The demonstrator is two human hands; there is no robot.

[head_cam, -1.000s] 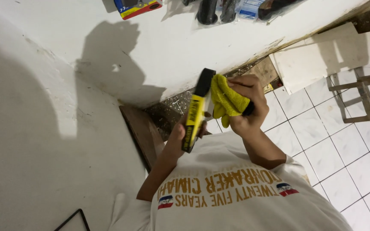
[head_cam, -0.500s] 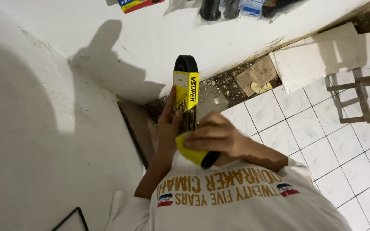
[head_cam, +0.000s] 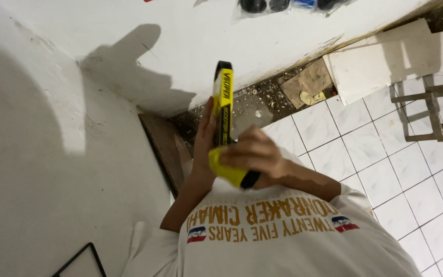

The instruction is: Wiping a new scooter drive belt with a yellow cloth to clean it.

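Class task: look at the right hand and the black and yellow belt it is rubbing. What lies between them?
In the head view, a yellow cloth lies between the right hand and the belt.

White tiled floor (head_cam: 396, 169), wooden stool (head_cam: 431, 110), rubble (head_cam: 262, 100)

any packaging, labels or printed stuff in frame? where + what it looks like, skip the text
Sleeve: long narrow yellow printed card around a black belt, upright in the left hand.
Yellow cloth: at its lower end, under the right hand.
Clear bag: top edge, dark round parts, blue patch.
Shirt print: gold lettering, two small flags.
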